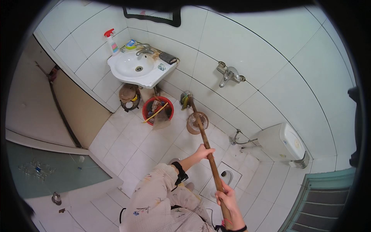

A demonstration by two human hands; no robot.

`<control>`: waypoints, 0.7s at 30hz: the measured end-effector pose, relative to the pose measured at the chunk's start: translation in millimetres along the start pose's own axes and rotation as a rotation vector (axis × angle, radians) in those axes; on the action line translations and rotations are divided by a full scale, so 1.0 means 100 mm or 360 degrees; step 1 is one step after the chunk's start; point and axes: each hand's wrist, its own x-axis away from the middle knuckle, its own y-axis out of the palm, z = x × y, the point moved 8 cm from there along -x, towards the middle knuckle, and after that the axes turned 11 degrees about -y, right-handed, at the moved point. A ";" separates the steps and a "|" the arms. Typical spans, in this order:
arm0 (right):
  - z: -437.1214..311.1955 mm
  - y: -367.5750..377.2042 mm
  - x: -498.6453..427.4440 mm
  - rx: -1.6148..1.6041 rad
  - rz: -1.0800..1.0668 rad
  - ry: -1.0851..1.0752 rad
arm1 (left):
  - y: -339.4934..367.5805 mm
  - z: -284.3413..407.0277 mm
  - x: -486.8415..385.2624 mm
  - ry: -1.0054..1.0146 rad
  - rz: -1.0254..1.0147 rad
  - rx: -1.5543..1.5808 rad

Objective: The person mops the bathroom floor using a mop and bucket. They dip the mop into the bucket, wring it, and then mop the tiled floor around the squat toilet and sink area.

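Observation:
My left hand is wrapped around the middle of a long wooden mop handle. Lower in the view, my right hand grips the same pole near its close end. The handle slants away from me and passes over a brown bucket of foamy water. At its far end, a mop head of grey and yellow-green strips is by the foot of the tiled wall, beyond the bucket. Whether it touches the floor is hard to tell.
A red basin of cluttered items stands left of the bucket, below a white washbasin with a spray bottle. A squat toilet is set in the floor at right, near a wall-mounted cistern. A glass-panelled door is at left.

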 end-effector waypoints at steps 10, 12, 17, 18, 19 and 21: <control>-0.68 -0.08 0.82 0.0092 0.0051 -0.0056 | 0.61 0.50 0.71 0.0231 -0.0238 0.0136; -0.59 0.10 0.33 0.0122 0.0000 -0.0081 | 0.14 0.56 0.42 0.0261 0.0015 0.0204; -0.23 0.69 -1.19 0.0247 -0.0114 -0.0036 | -1.21 0.72 -0.45 0.0216 0.0311 0.0358; -0.15 0.84 -1.38 0.0129 -0.0138 -0.0061 | -1.43 0.75 -0.55 0.0238 0.0360 0.0358; -0.05 0.94 -1.53 0.0071 -0.0109 -0.0024 | -1.64 0.70 -0.63 0.0126 0.0524 0.0313; 0.06 1.06 -1.65 -0.0101 -0.0176 -0.0018 | -1.77 0.67 -0.74 0.0131 0.0502 0.0248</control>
